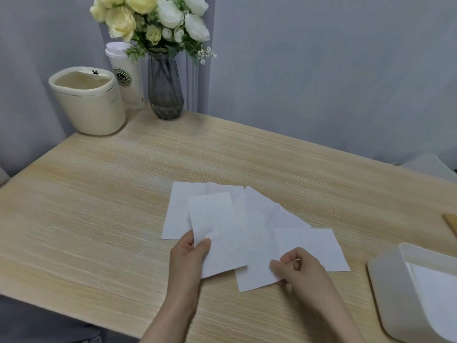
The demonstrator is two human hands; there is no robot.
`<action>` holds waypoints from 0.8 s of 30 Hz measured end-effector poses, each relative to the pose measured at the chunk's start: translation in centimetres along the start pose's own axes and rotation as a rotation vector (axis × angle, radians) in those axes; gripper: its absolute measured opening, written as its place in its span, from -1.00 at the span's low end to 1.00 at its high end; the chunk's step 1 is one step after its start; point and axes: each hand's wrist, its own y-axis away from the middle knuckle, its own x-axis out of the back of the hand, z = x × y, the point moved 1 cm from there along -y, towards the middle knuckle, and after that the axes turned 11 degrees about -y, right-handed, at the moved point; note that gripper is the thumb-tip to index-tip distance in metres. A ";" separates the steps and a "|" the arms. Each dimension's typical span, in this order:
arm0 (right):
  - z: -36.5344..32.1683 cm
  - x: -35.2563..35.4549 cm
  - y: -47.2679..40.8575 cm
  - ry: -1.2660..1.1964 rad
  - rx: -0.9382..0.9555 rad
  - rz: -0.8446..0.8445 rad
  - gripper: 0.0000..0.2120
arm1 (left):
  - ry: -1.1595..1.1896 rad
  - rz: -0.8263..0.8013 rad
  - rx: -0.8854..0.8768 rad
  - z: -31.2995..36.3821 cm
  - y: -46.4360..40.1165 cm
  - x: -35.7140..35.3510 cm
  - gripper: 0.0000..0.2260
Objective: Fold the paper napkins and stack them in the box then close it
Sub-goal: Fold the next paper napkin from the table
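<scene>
Head view: left hand pinching a napkin, right hand pinching another napkin.

Two bare forearms reach forward; left hand pinches with thumb and fingers, right hand fingers curled, pinching.

A light wood-grain tabletop carries several white paper napkins, fanned and overlapping near its front middle. At its far left corner stand a cream bin, a lidded white paper cup and a grey glass vase of pale flowers, close together. An open white box sits at the right front edge.
</scene>
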 end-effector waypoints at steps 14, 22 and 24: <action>-0.6 0.5 -0.9 -0.211 0.114 0.150 -0.82 | -0.071 -0.035 -0.038 -0.6 -0.6 0.2 -0.68; -2.3 -1.6 0.6 -0.508 0.100 0.035 -0.86 | -0.064 -0.011 -0.053 -1.1 -0.8 0.1 -0.76; -2.4 -3.1 1.0 -0.482 0.107 -0.037 -0.84 | -0.067 -0.012 -0.054 -1.1 -0.7 0.1 -0.76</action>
